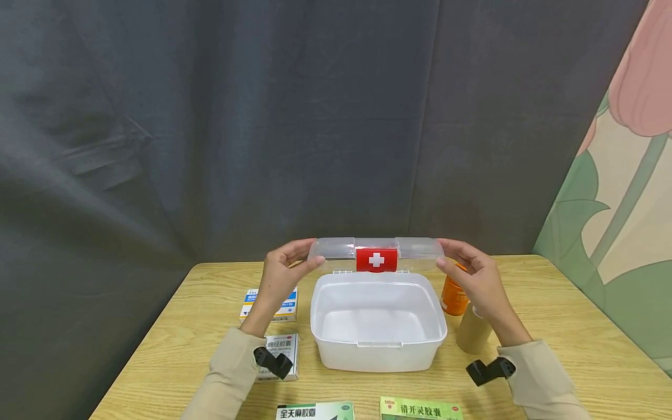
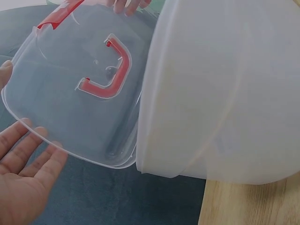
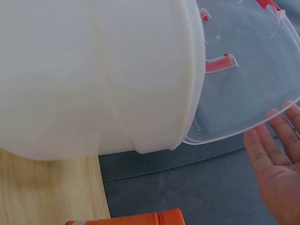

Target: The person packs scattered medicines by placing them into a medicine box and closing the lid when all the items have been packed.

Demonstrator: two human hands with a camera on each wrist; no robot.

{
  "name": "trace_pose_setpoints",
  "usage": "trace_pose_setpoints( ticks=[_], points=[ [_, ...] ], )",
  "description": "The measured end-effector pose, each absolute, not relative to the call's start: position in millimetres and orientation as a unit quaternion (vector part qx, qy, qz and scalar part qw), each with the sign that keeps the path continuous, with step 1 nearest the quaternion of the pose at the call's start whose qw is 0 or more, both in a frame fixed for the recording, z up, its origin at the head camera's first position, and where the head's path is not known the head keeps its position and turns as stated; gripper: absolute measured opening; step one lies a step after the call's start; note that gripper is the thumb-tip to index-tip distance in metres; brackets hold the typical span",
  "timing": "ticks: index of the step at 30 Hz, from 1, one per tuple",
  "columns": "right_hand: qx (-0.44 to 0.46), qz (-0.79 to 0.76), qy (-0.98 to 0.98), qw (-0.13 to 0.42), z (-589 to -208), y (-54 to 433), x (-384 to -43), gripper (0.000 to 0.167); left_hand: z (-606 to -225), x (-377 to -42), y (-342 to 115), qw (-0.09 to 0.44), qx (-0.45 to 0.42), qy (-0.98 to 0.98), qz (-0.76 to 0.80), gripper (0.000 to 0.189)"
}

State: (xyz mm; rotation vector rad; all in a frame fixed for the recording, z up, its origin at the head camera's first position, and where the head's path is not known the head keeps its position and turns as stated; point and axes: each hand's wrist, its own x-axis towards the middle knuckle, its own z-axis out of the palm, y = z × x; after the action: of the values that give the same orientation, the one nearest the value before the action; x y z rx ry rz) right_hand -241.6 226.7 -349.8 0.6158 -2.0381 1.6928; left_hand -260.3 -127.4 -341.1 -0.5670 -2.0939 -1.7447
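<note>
A translucent white first-aid box (image 1: 378,356) stands on the table with its hinged clear lid (image 1: 333,249) raised at the back. On the lid's upper edge is a red latch (image 1: 364,260) with a white cross. My left hand (image 1: 278,274) holds the lid's left edge, thumb in front and fingers behind. At the right edge my right hand (image 1: 476,280) holds it the same way. A red carrying handle (image 2: 123,77) shows on the lid in the left wrist view. Inside, the box's white floor is bare.
Left of the box lie a blue-and-white medicine box (image 1: 283,312) and a grey-white one (image 1: 286,347). Two green medicine boxes (image 1: 315,411) (image 1: 420,408) lie in front. An orange bottle (image 1: 454,296) and a tan cylinder (image 1: 473,333) stand at right. A dark curtain (image 1: 315,128) hangs behind.
</note>
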Motion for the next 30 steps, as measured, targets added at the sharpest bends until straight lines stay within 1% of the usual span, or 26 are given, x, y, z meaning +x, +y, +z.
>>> trace_pose_setpoints(
  ticks=[11, 23, 30],
  points=[
    [0.199, 0.586, -0.75, 0.233, -349, 224, -247, 0.03, -338, -264, -128, 0.183, -0.188, -0.748, -0.61, 0.036],
    [0.188, 0.577, -0.764, 0.218, -341, 224, -251, 0.034, -335, -270, -127, 0.178, -0.184, -0.738, -0.624, 0.036],
    [0.166, 0.573, -0.772, 0.218, -340, 223, -256, 0.037, -334, -275, -125, 0.183, -0.174, -0.742, -0.621, 0.035]
  ],
)
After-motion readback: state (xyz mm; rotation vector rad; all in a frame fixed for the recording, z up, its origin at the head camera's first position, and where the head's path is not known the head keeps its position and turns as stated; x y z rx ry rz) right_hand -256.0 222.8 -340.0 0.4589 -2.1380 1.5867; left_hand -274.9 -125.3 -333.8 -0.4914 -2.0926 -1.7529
